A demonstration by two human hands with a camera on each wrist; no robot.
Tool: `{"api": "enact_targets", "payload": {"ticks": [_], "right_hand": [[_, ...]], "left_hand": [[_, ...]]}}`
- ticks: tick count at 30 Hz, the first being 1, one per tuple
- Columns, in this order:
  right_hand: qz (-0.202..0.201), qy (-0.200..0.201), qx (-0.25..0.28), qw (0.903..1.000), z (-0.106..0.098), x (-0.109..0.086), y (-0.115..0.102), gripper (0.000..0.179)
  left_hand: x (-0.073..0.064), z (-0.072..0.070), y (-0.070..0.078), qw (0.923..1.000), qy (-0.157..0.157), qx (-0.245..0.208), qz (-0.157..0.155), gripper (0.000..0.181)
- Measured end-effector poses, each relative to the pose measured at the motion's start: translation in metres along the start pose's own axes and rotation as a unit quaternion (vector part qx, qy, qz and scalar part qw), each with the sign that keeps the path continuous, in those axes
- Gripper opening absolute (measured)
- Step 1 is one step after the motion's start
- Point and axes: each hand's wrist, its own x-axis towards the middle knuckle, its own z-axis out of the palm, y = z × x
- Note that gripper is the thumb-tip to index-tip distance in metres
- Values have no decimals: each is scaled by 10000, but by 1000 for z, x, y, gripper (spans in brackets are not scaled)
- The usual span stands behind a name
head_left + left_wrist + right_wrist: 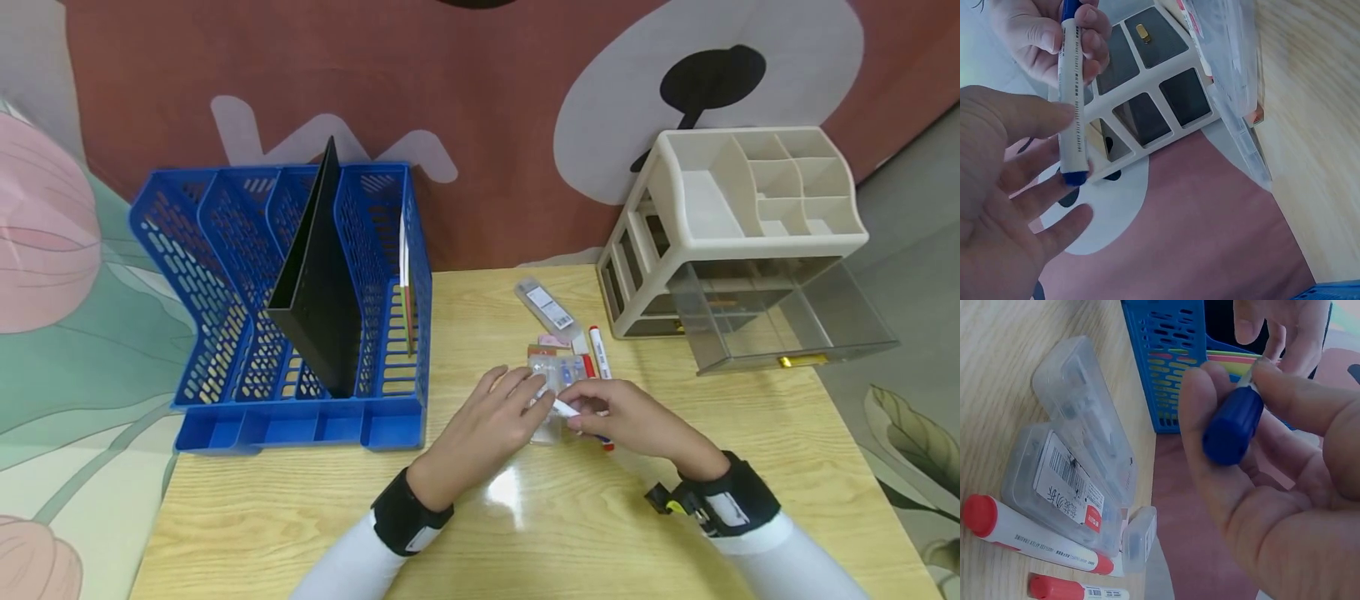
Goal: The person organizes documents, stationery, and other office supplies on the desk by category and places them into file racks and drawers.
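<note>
A label (1069, 478) on the clear box (1020, 456) bears a barcode (1066, 467) and Chinese characters (1062, 503); print on the blue marker (1072, 94) is illegible.

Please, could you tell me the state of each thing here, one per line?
Blue marker: capped, held by the right hand.
Left hand: fingers fairly straight, at the marker.
Red markers: lying flat.
Clear drawer: pulled out.
Black folder: standing, leaning.
Plastic boxes: open or shut, cannot tell.

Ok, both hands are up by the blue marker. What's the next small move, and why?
I'd probably ease the left hand back and leave the blue marker to the right hand. The right hand already grips one end, while the left hand is spread loosely around the other, so it seems unneeded for support.
</note>
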Motion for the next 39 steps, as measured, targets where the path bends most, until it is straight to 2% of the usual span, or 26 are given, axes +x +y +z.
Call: {"api": "enact_targets", "payload": {"ticks": [5, 9, 16, 22, 24, 28, 32, 35, 39], "right_hand": [[160, 453, 123, 9988, -6, -11, -4, 26], [191, 977, 19, 9950, -13, -22, -13, 23], [224, 1540, -418, 9869, -33, -47, -35, 22], [155, 2104, -520, 9761, -56, -73, -54, 26], [30, 2393, -578, 9692, -64, -80, -60, 27], [-269, 3083, -940, 9462, -84, -92, -67, 30], [-288, 3599, -1318, 9232, -105, -98, -69, 30], [-190, 3777, -1678, 9104, -121, -100, -67, 31], [-93, 3727, -2602, 8907, -142, -101, -59, 31]], "left_hand": [[-4, -6, -4, 9997, 36, -176, -172, 53], [-10, -10, -12, 9981, 158, -221, -551, 65], [-24, -8, -27, 9932, -20, -273, -1129, 76], [-36, -2, -32, 9914, -63, -322, -1270, 79], [-40, 0, -33, 9911, -100, -339, -1282, 81], [-46, 4, -32, 9912, -151, -375, -1258, 83], [-52, 8, -31, 9923, -109, -388, -1174, 82], [-56, 11, -29, 9921, -149, -428, -1173, 81], [-61, 15, -27, 9906, -359, -504, -1220, 81]]}}
